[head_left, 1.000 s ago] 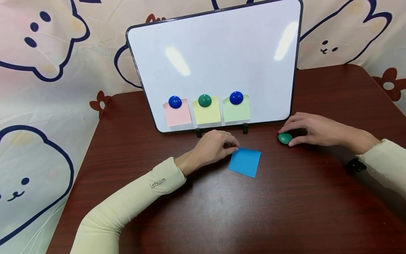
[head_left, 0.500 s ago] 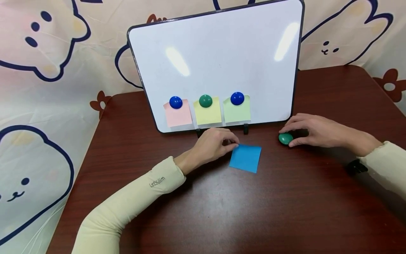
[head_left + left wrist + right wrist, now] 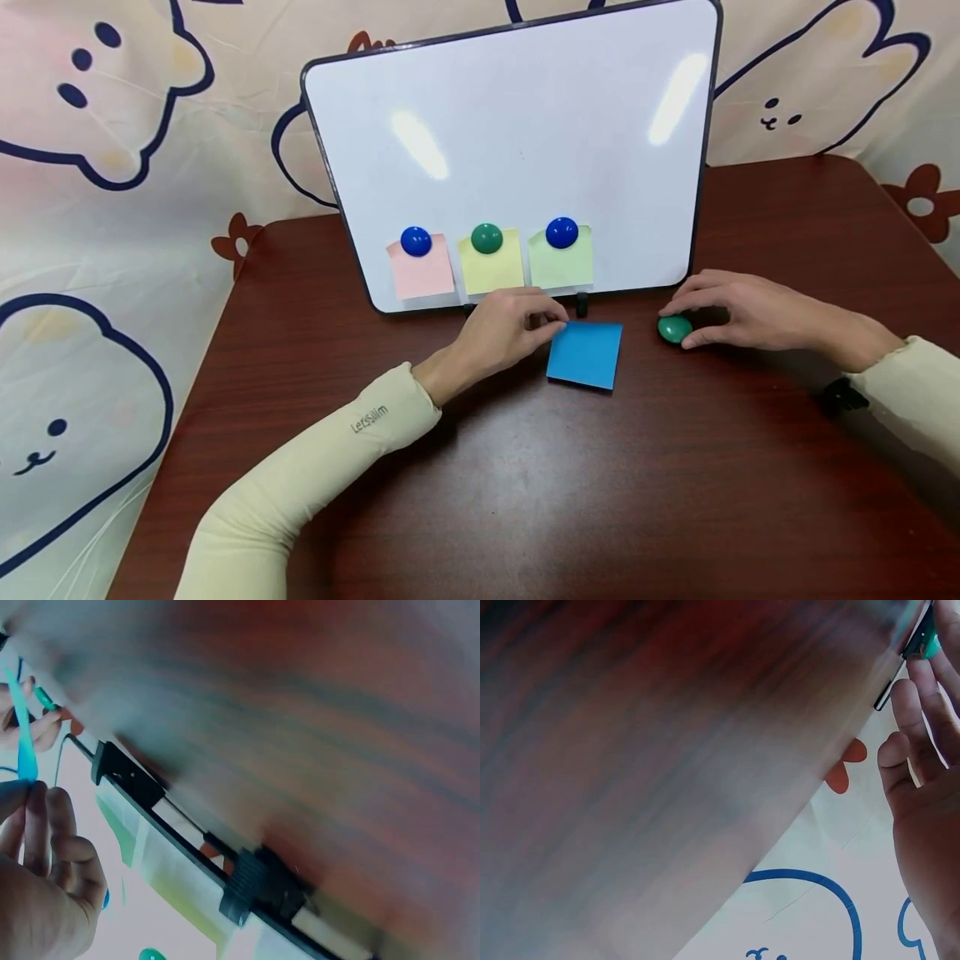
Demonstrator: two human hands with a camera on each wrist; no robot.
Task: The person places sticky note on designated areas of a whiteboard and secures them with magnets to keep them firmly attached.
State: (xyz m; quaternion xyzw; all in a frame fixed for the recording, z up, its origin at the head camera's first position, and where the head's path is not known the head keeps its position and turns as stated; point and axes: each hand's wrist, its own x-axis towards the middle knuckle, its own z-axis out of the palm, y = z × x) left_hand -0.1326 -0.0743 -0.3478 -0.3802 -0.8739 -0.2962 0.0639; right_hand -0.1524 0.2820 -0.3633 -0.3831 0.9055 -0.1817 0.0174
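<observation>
My left hand [image 3: 504, 335] pinches a blue sticky note [image 3: 586, 356] by its upper left corner, in front of the whiteboard [image 3: 517, 142]. In the left wrist view the note [image 3: 25, 742] stands out edge-on from the thumb and fingertips. To the right, my right hand [image 3: 750, 310] holds a round green magnet [image 3: 674, 328] between thumb and fingers, close over the table. On the board's lower part hang a pink note [image 3: 422, 273] under a blue magnet [image 3: 416, 241], a yellow note [image 3: 492, 271] under a green magnet [image 3: 487, 238], and a pale green note [image 3: 562, 267] under a blue magnet [image 3: 562, 232].
The whiteboard leans back on a stand with small black clips [image 3: 582, 305] at its lower edge. It stands on a dark red-brown wooden table [image 3: 480, 500]. Behind hangs a cloth [image 3: 82, 217] printed with cartoon animals.
My left hand has moved slightly away from me, toward the board, carrying the blue note with it; the note's lower edge has risen. The right hand with the green magnet has stayed nearly still.
</observation>
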